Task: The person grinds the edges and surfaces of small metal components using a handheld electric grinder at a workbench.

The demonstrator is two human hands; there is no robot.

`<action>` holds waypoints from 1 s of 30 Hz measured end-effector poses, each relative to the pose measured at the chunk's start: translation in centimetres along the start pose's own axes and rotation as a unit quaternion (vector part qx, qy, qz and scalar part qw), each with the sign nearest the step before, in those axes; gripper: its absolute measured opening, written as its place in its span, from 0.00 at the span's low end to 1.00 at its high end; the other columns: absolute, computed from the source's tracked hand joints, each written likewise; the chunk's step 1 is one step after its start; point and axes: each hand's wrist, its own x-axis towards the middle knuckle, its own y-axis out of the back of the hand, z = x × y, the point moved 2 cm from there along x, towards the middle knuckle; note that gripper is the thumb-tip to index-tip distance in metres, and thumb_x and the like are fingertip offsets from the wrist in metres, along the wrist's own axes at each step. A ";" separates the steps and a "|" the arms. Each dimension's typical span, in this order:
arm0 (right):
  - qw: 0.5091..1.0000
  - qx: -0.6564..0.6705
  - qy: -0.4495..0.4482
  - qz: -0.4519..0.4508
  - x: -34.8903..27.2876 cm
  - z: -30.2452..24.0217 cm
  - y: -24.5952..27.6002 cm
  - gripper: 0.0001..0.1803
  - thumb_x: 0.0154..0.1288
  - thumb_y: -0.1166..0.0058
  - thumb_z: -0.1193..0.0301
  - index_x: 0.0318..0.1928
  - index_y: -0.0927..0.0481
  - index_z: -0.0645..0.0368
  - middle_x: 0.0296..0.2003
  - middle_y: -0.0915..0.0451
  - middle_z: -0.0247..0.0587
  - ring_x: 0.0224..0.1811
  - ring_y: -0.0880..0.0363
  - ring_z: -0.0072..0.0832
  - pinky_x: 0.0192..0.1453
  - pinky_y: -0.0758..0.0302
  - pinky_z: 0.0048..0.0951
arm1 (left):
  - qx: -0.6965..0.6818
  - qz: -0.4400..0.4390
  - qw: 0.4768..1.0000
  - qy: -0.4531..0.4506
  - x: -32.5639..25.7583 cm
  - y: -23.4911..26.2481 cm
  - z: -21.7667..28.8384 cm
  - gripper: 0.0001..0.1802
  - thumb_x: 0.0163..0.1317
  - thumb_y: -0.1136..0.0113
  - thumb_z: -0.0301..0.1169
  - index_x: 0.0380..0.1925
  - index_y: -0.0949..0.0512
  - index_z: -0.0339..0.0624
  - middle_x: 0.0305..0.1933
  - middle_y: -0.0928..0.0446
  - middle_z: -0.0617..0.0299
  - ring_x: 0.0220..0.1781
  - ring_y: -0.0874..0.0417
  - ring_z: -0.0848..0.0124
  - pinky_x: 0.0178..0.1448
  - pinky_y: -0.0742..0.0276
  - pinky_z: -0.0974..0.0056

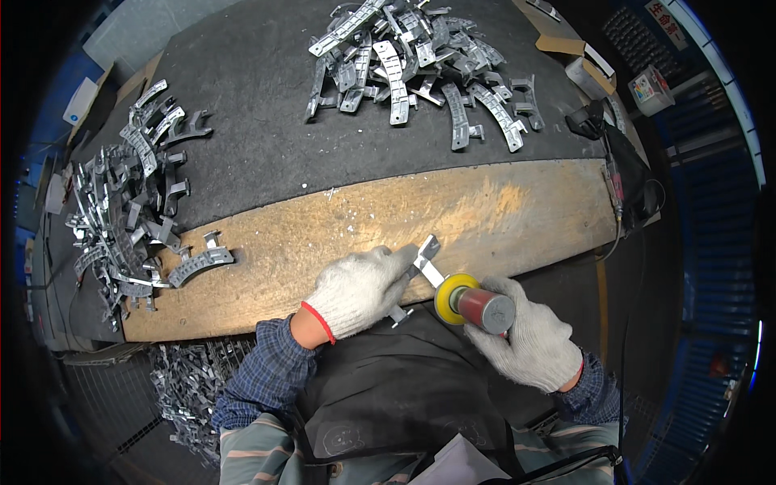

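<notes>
My left hand [360,291], in a white knit glove with a red cuff, is closed around a curved metal bracket [428,257] at the near edge of the wooden board. One end of the bracket juts out past the fingers; the glove hides its middle. My right hand [529,338], gloved too, is wrapped around a small disc grinder [485,310] with a red body and grey end cap. Its yellow disc [449,296] is right by the bracket's lower end; whether they touch I cannot tell.
Similar brackets are heaped on the black mat [250,121] at the far middle [396,73] and left [121,210]. A lone bracket [202,265] lies on the wooden board [283,283]. Below is a mesh bin [190,388] of metal pieces. Cardboard boxes [566,47] stand far right.
</notes>
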 end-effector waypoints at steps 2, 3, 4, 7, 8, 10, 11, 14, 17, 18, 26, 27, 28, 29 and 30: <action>1.000 0.006 0.006 0.015 -0.4 0.7 -0.3 0.40 0.75 0.28 0.55 0.75 0.31 0.66 0.44 0.09 0.63 0.46 0.05 0.59 0.48 0.07 0.51 | 0.001 0.009 1.000 -0.003 0.3 -0.1 -0.3 0.20 0.82 0.40 0.42 0.67 0.17 0.47 0.44 0.13 0.45 0.45 0.08 0.44 0.48 0.13 0.43; 1.000 0.003 -0.015 0.023 -0.5 1.1 -0.3 0.40 0.76 0.28 0.55 0.76 0.31 0.64 0.45 0.09 0.63 0.46 0.05 0.59 0.49 0.07 0.51 | -0.032 0.005 0.999 -0.005 0.5 0.1 -0.4 0.20 0.82 0.40 0.41 0.66 0.17 0.46 0.43 0.13 0.44 0.45 0.08 0.43 0.48 0.13 0.43; 0.999 0.001 -0.035 0.031 -0.6 1.4 -0.3 0.40 0.76 0.28 0.55 0.76 0.31 0.63 0.46 0.09 0.63 0.47 0.05 0.59 0.50 0.07 0.51 | -0.066 0.001 0.998 -0.007 0.7 0.4 -0.5 0.20 0.82 0.40 0.41 0.65 0.16 0.45 0.43 0.12 0.44 0.45 0.09 0.43 0.49 0.14 0.43; 0.997 0.054 -0.004 0.055 -1.2 1.8 -0.4 0.40 0.76 0.29 0.54 0.76 0.30 0.61 0.47 0.08 0.64 0.47 0.05 0.58 0.51 0.08 0.51 | -0.112 -0.010 0.993 0.035 1.8 1.2 -0.1 0.21 0.78 0.37 0.40 0.64 0.14 0.44 0.43 0.11 0.44 0.44 0.07 0.47 0.50 0.14 0.47; 0.997 0.055 -0.003 0.052 -1.2 1.4 -0.2 0.40 0.76 0.29 0.54 0.76 0.30 0.61 0.47 0.08 0.64 0.47 0.05 0.58 0.51 0.08 0.51 | -0.135 -0.024 0.989 0.058 2.0 1.4 -0.2 0.22 0.76 0.36 0.41 0.64 0.14 0.44 0.43 0.10 0.44 0.44 0.07 0.49 0.50 0.14 0.49; 0.999 0.038 0.012 -0.014 -0.6 0.1 0.2 0.40 0.77 0.30 0.51 0.76 0.31 0.62 0.47 0.08 0.65 0.46 0.05 0.58 0.49 0.08 0.51 | -0.151 -0.036 0.985 0.076 2.2 1.8 -0.3 0.24 0.73 0.34 0.41 0.65 0.13 0.45 0.43 0.09 0.46 0.44 0.06 0.52 0.50 0.14 0.52; 0.999 0.039 0.014 -0.015 -0.2 -0.3 0.1 0.40 0.77 0.30 0.51 0.76 0.31 0.62 0.47 0.08 0.65 0.46 0.05 0.58 0.49 0.08 0.51 | -0.156 -0.043 0.984 0.071 2.3 1.8 -0.5 0.24 0.73 0.34 0.42 0.65 0.13 0.45 0.44 0.08 0.48 0.45 0.05 0.54 0.51 0.14 0.53; 0.996 0.007 0.025 -0.089 1.1 -2.2 0.0 0.41 0.77 0.31 0.50 0.75 0.32 0.65 0.44 0.09 0.66 0.42 0.05 0.58 0.45 0.08 0.52 | -0.162 -0.034 0.984 0.057 2.3 1.5 -0.8 0.25 0.73 0.32 0.43 0.65 0.12 0.47 0.47 0.07 0.51 0.45 0.05 0.57 0.51 0.13 0.55; 0.985 0.013 -0.030 -0.172 2.4 -3.2 -0.1 0.43 0.75 0.28 0.49 0.75 0.30 0.64 0.52 0.09 0.65 0.50 0.05 0.58 0.54 0.08 0.49 | -0.188 -0.053 0.977 0.083 2.2 1.8 -0.6 0.24 0.73 0.32 0.43 0.66 0.12 0.47 0.48 0.07 0.52 0.45 0.05 0.58 0.52 0.13 0.56; 0.987 0.008 0.011 -0.160 2.7 -3.2 -0.4 0.43 0.76 0.29 0.49 0.76 0.31 0.65 0.50 0.09 0.66 0.49 0.05 0.58 0.53 0.08 0.51 | -0.187 -0.052 0.978 0.081 2.2 1.7 -0.6 0.24 0.74 0.32 0.43 0.66 0.12 0.48 0.48 0.07 0.52 0.45 0.05 0.58 0.52 0.13 0.56; 0.985 -0.024 0.101 -0.138 3.5 -3.8 -0.2 0.45 0.79 0.33 0.48 0.75 0.36 0.72 0.36 0.10 0.64 0.35 0.06 0.57 0.38 0.10 0.52 | -0.180 -0.013 0.983 0.042 2.1 1.2 -0.8 0.23 0.74 0.37 0.42 0.65 0.12 0.49 0.41 0.08 0.50 0.41 0.06 0.52 0.50 0.12 0.51; 0.984 -0.047 0.088 -0.146 3.3 -3.9 -0.1 0.44 0.79 0.33 0.48 0.75 0.35 0.71 0.36 0.10 0.63 0.35 0.06 0.57 0.39 0.10 0.52 | -0.167 -0.010 0.985 0.038 2.1 1.2 -0.9 0.23 0.75 0.37 0.42 0.64 0.12 0.49 0.40 0.08 0.50 0.40 0.05 0.53 0.50 0.12 0.51; 0.983 -0.070 0.075 -0.154 3.1 -3.9 0.0 0.44 0.79 0.33 0.48 0.75 0.35 0.71 0.36 0.10 0.63 0.36 0.06 0.57 0.40 0.10 0.52 | -0.154 -0.008 0.988 0.034 2.1 1.1 -0.9 0.22 0.75 0.37 0.43 0.64 0.12 0.49 0.39 0.08 0.50 0.40 0.05 0.53 0.49 0.12 0.51; 0.983 -0.068 0.076 -0.154 2.9 -4.0 0.2 0.44 0.79 0.33 0.48 0.75 0.35 0.71 0.36 0.10 0.63 0.36 0.06 0.57 0.40 0.10 0.52 | -0.153 -0.009 0.988 0.036 2.1 1.1 -1.0 0.22 0.75 0.37 0.43 0.64 0.12 0.49 0.39 0.08 0.50 0.40 0.05 0.53 0.49 0.12 0.51; 0.983 -0.069 0.058 -0.159 2.7 -4.0 0.3 0.44 0.79 0.33 0.48 0.75 0.35 0.70 0.37 0.10 0.64 0.36 0.06 0.57 0.40 0.10 0.53 | -0.156 -0.007 0.987 0.034 2.1 1.0 -0.9 0.22 0.75 0.38 0.42 0.63 0.12 0.49 0.39 0.08 0.50 0.40 0.05 0.53 0.49 0.12 0.51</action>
